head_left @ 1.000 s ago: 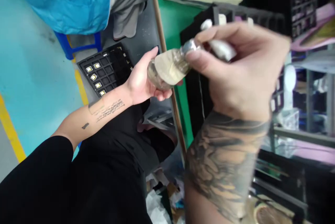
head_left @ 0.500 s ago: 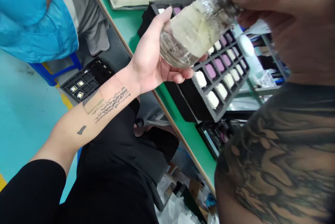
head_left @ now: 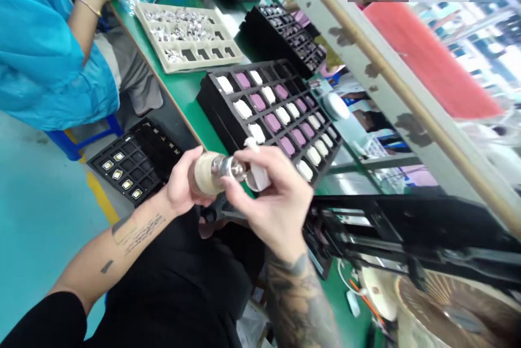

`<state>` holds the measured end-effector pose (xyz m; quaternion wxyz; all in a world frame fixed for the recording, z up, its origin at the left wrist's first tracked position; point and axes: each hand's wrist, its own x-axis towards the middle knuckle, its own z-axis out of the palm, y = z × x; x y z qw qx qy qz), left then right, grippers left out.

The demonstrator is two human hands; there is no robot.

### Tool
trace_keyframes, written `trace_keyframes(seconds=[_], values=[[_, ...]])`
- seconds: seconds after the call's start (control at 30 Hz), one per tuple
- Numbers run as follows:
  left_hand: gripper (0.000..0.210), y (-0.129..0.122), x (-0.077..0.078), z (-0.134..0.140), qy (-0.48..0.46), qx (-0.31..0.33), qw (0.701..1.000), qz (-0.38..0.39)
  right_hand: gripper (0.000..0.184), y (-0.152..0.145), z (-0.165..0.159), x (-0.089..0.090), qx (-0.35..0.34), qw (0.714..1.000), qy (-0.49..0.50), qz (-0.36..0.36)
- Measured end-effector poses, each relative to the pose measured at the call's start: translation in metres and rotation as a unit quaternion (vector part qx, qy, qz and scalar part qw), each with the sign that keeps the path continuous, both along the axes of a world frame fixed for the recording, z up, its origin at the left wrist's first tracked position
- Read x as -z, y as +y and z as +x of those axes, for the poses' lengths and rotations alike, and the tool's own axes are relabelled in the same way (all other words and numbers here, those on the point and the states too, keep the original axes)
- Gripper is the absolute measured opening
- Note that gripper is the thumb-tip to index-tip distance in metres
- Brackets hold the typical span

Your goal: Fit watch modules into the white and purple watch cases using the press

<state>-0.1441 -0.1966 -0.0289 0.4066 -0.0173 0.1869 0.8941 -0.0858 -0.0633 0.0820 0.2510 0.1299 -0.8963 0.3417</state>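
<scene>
A glass bottle with a pale yellowish label lies tilted between my two hands, its neck pointing right. My left hand is wrapped round the bottle's body from below. With thumb and index finger, my right hand grips the shiny glass neck. A small white piece and a whitish rounded part show by my right fingers; I cannot tell whether they belong to the bottle. Just beyond my hands stands a black compartment tray with white and purple blocks in its cells.
On the green table sits a cream tray of small silvery parts, with another black tray behind. A co-worker in a blue smock sits at left. A low black tray lies left. A fan stands lower right, under a slanting beam.
The bottle has moved left and down, away from my face, and now points more sideways. My right hand has come down with it. The view has tilted up, showing more table and the beam.
</scene>
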Motion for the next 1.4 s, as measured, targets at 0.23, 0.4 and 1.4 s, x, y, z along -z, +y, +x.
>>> trace_keyframes(seconds=[0.23, 0.4, 1.4], values=[[0.053, -0.013, 0.045, 0.017, -0.026, -0.045, 0.996, -0.071, 0.029, -0.003, 0.005, 0.053, -0.02, 0.996, -0.046, -0.068], [0.054, -0.014, 0.061, 0.016, -0.029, -0.047, 0.996, -0.076, 0.03, 0.0, 0.005, 0.067, -0.028, 0.997, -0.05, -0.057], [0.057, -0.012, 0.087, 0.037, -0.012, -0.127, 0.99, -0.053, 0.06, 0.008, 0.022, 0.08, -0.01, 0.994, -0.106, 0.023]])
